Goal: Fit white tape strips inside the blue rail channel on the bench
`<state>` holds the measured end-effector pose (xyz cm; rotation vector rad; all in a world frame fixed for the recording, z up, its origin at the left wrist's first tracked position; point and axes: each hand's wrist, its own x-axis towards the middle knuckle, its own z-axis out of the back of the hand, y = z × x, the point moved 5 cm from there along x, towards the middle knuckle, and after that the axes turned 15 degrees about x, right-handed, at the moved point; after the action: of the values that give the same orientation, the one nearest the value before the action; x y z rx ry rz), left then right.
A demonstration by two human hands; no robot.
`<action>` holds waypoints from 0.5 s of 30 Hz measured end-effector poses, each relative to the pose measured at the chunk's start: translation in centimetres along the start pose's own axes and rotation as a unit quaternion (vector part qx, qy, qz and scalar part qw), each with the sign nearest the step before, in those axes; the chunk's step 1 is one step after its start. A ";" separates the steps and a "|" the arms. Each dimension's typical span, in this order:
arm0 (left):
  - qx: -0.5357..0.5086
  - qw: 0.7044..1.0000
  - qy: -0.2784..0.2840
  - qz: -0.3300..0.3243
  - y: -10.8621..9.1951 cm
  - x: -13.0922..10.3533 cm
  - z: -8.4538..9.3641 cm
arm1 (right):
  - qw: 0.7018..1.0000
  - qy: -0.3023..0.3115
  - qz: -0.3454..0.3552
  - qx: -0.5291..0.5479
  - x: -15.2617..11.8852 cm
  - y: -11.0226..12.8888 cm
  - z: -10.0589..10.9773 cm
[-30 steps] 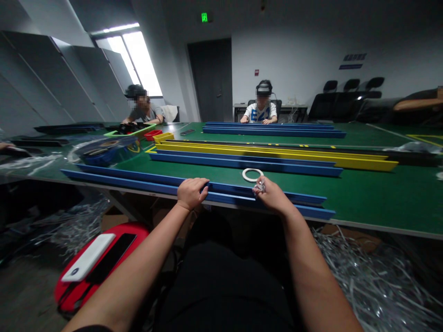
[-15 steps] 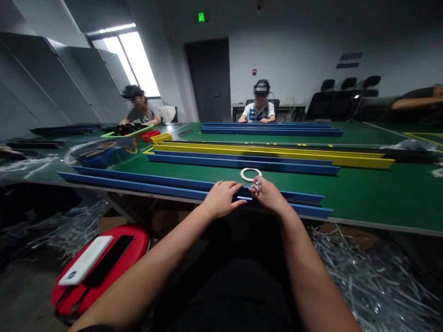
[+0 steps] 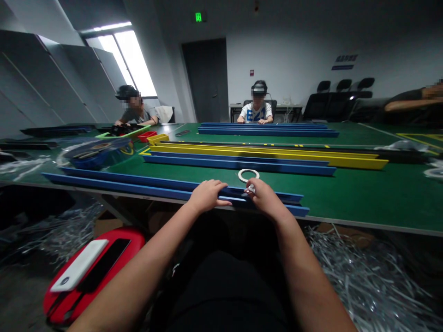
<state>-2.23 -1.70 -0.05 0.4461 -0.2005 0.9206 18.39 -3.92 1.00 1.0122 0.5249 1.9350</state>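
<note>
A long blue channel lies along the near edge of the green table. My left hand grips it from above, fingers over the trough and thumb spread along the near wall. My right hand is closed over the channel to the right, pinching a small crumpled whitish scrap. Between the hands, a short white strip shows on the channel's near wall. Just beyond my right hand, a white ring-shaped roll of tape lies flat on the table.
Farther back on the table lie another blue channel, a yellow channel and more blue ones. Red and yellow bins sit at left. A red stool and plastic strips are below. Co-workers sit around the table.
The near blue channel has slid left, and my left hand has moved left with it. My right hand stays near the tape roll, still pinching the scrap. The camera view has shifted slightly.
</note>
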 end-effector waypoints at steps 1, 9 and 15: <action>0.002 1.000 0.003 0.004 1.1 -0.5 -0.2 | 1.000 0.001 0.002 -0.008 0.0 0.0 -0.2; 0.016 1.000 -0.009 0.025 4.7 -2.5 -0.4 | 0.998 -0.010 -0.009 -0.062 -0.5 -1.1 -0.4; 0.019 0.999 -0.029 0.039 4.3 -2.8 -0.5 | 0.999 -0.011 -0.041 -0.028 -0.1 -1.3 -0.4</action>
<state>-7.36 -1.20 -0.24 0.5030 -0.2548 0.9892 18.79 -3.29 -0.16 0.9610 0.4907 1.8548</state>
